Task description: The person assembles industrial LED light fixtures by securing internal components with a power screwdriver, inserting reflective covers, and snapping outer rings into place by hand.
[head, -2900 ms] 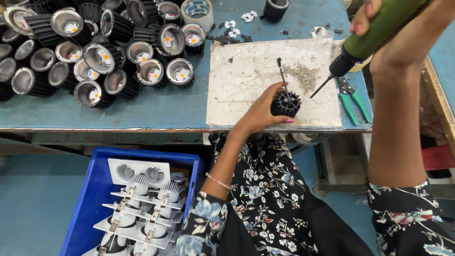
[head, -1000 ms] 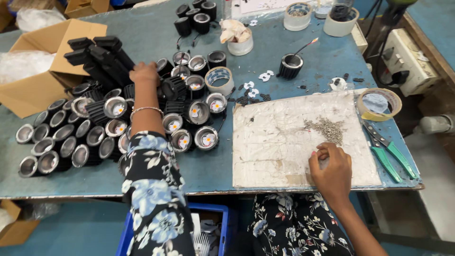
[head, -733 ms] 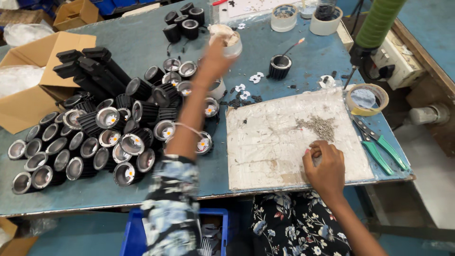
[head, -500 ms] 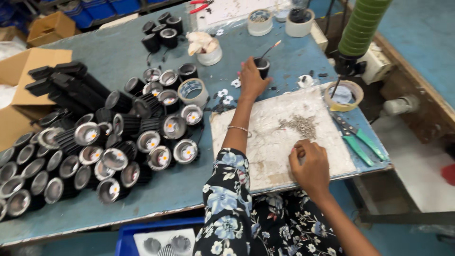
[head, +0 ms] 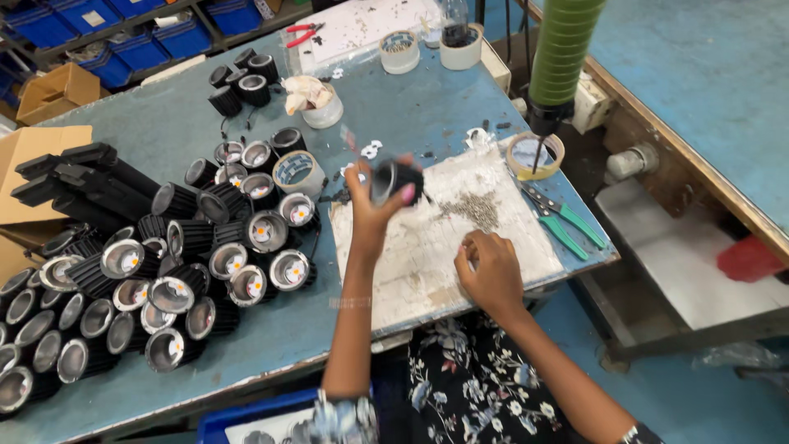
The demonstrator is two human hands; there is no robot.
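The left hand (head: pixel 374 197) closes its grip round a black finned lamp housing (head: pixel 396 181), lifted above the white mat (head: pixel 427 247): rigid, likely light, best held by its ribbed sides. The right hand (head: pixel 491 267) pinches screws (head: pixel 475 210), fingers curled.

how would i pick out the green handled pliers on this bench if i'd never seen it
Start at the pale work mat on the blue bench. Just off its right edge, under the hanging green screwdriver and below a tape roll, lie the green handled pliers. No other tool lies near there, and the pair at the far end has red handles.
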